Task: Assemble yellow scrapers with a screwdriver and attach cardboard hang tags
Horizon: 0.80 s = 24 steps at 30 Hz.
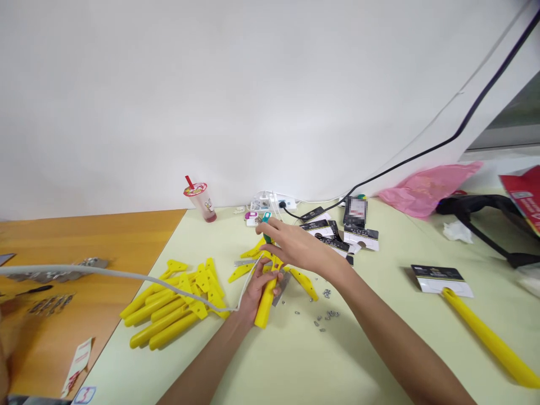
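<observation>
The left hand (253,288) is gripping a yellow handle (265,308), seemingly bracing it. The right hand (293,242) is pinching a green tool (267,238) above, probably for downward control.

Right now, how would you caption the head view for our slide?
Left grip holds a yellow handle; right grip holds a green object.

the left hand (259,286) and right hand (295,244) are bare (slim-fingered, both), as are the slender forearms (388,320), narrowing toward the wrists (241,319).
</observation>
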{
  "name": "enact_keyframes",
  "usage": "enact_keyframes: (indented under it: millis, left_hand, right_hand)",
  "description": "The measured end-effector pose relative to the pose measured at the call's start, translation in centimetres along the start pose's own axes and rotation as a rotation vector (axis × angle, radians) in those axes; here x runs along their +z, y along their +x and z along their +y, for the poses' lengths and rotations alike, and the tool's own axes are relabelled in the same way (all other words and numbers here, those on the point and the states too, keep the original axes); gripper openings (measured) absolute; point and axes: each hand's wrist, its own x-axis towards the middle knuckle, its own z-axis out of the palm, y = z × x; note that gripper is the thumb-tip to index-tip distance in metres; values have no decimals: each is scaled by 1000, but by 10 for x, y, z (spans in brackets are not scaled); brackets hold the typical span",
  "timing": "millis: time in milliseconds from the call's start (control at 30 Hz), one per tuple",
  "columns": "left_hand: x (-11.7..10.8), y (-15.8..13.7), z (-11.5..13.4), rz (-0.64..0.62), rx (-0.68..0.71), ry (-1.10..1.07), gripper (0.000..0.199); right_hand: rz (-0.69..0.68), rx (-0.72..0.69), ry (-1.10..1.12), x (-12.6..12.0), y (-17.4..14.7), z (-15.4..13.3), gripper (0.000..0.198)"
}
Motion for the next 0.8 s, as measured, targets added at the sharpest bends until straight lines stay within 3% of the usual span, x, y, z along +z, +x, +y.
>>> enact_keyframes:
  millis: [100, 300, 433, 600, 700, 800]
  left_hand:
    - [0, 0, 1, 26, -17, -24, 65]
    - [0, 0, 6, 35, -36, -78, 65]
    - [-2, -1, 4, 5, -26, -53, 63]
    - [-2, 0, 3, -22, -3, -46, 63]
    - [-1, 3, 5, -17, 34, -49, 65]
    - [-4, 5, 10, 11, 85, -51, 61]
  right_hand:
    - [-5, 13, 41, -1, -2, 1, 24]
    - [-42, -97, 266, -5, -5, 6, 25]
    - [-12, -91, 198, -7, -5, 6, 12]
    - [6, -64, 138, -8, -5, 1, 10]
    - [44, -65, 48, -5, -5, -10, 16]
    - [127, -193, -62, -7, -14, -35, 32]
